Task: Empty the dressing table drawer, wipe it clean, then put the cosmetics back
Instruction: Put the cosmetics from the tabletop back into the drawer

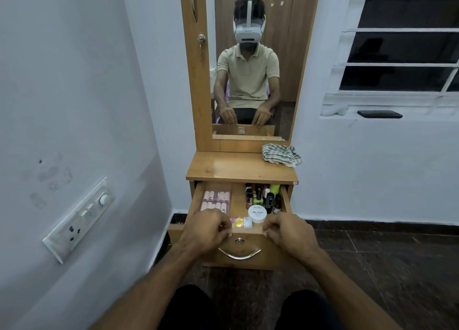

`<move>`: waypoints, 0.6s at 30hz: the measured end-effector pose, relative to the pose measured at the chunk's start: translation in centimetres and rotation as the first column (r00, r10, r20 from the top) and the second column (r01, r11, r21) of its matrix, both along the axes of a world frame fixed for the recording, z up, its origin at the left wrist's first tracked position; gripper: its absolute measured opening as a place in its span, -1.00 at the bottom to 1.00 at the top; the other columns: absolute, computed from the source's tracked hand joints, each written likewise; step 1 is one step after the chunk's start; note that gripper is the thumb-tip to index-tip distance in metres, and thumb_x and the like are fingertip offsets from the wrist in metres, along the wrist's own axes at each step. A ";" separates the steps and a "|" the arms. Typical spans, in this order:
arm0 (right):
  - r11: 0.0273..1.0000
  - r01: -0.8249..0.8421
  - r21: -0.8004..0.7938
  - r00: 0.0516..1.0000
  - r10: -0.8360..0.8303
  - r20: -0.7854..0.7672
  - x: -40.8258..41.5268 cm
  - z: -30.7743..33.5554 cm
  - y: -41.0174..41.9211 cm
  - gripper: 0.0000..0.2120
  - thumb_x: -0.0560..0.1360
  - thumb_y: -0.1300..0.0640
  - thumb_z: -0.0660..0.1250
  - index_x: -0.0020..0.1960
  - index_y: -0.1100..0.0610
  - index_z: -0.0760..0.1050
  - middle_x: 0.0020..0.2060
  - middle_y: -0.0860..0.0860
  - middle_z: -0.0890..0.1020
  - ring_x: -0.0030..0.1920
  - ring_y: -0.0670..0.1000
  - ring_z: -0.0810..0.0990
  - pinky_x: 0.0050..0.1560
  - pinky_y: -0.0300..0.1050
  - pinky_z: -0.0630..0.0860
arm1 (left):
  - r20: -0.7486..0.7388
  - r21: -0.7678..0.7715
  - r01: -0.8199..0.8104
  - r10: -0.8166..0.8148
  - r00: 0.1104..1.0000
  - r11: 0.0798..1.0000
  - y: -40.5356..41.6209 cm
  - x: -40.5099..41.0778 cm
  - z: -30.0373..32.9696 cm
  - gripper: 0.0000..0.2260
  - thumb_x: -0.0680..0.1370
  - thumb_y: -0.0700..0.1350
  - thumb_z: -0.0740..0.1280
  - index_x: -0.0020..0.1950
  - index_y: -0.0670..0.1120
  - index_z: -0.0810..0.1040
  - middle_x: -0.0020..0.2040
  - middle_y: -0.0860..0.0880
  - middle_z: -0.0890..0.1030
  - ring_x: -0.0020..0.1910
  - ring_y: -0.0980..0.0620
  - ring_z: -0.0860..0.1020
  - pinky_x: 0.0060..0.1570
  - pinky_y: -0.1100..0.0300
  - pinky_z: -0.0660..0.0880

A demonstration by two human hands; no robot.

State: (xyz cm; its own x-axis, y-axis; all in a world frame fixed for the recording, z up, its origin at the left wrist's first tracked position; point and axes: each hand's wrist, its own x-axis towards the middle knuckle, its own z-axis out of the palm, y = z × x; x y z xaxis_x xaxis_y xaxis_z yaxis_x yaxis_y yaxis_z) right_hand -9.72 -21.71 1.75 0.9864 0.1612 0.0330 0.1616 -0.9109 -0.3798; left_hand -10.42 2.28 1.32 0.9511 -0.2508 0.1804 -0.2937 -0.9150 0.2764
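Both my hands [211,226] [289,230] seem clamped on the drawer [248,232] front; a jerk could topple the far-right bottles [263,195].

One drawer [237,200], pulled open. One white nail-polish tub [257,213] at 5 o'clock inside. One nail-tip tray [215,200] at 9 o'clock. Bottles [265,195] at 2 o'clock: too crowded to count. One striped cloth [282,155] on bench [231,167].
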 end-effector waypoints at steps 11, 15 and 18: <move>0.522 0.354 0.776 0.796 -0.604 0.043 -0.7 -5.5 -1.2 -0.72 0.58 0.21 0.40 0.29 0.16 0.55 0.28 0.08 0.49 0.10 0.04 0.60 0.12 -0.03 0.59 | -0.019 -0.827 -0.378 0.651 0.759 0.417 -0.4 -1.9 -5.6 -0.69 0.52 -0.18 0.47 0.24 -0.05 0.55 0.20 -0.03 0.48 0.12 -0.02 0.55 0.12 0.07 0.54; 0.159 0.475 0.866 0.771 -0.550 -0.322 -0.6 -5.2 -1.5 -0.55 0.60 0.34 0.32 0.48 0.20 0.42 0.30 0.10 0.57 0.27 0.12 0.56 0.23 -0.02 0.48 | -0.437 -0.867 -0.498 0.474 0.765 0.005 0.6 -0.5 -8.4 -0.30 0.50 -0.29 0.44 0.57 -0.02 0.24 0.48 -0.05 0.43 0.32 -0.05 0.54 0.27 0.00 0.52; 0.100 0.466 0.879 0.807 -0.456 -0.376 -0.2 -4.9 -1.6 -0.47 0.59 0.42 0.27 0.53 0.18 0.36 0.25 0.05 0.57 0.22 0.06 0.53 0.21 -0.05 0.46 | -0.451 -0.860 -0.505 0.355 0.818 0.071 0.6 0.3 -9.0 -0.20 0.48 -0.34 0.39 0.60 0.13 0.17 0.57 -0.01 0.31 0.44 0.00 0.44 0.36 -0.04 0.45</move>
State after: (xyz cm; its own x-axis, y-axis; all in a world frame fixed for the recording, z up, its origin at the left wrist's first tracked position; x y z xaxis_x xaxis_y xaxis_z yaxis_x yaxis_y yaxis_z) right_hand -9.96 -23.30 -3.18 0.8590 -0.4626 -0.2194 -0.1563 0.1711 -0.9728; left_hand -10.09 2.89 -7.72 0.8558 0.4884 -0.1707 0.1461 0.0883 0.9853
